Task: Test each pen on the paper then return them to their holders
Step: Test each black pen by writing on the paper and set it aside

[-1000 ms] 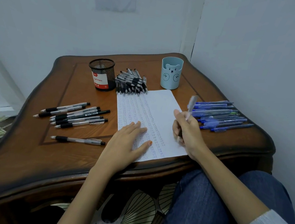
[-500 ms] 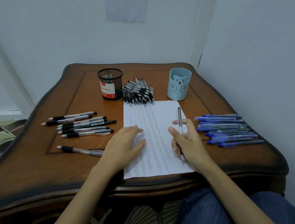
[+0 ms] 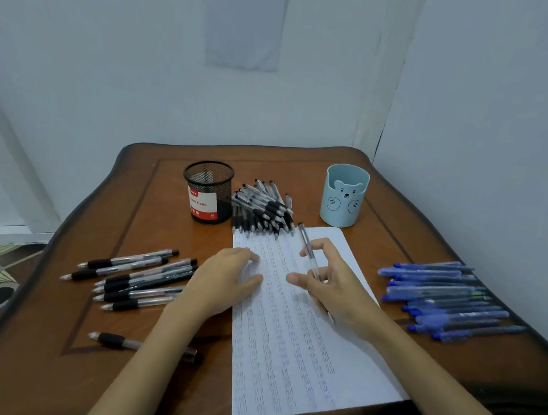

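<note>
One table [image 3: 305, 169] is carrying two holders toward the upper centre of the frame: one black mesh cup [image 3: 207, 192] and one pale blue bear cup [image 3: 344, 198]. Two sheets are showing: one lined paper [image 3: 300, 348] lying at centre, one notice [image 3: 246, 14] hanging at upper centre. Black-grip pens are lying in three lots: a heap [image 3: 262, 209] between the cups, too tangled to count; six or seven in the left group [image 3: 139, 277]; one single pen [image 3: 118, 341] at lower left. Roughly a dozen blue pens [image 3: 444, 300] are lying at right. One clear pen [image 3: 308, 251] is sitting in the right hand [image 3: 335, 290].

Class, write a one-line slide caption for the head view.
Right hand grips a pen over the scribbled paper; left hand rests on it.
</note>
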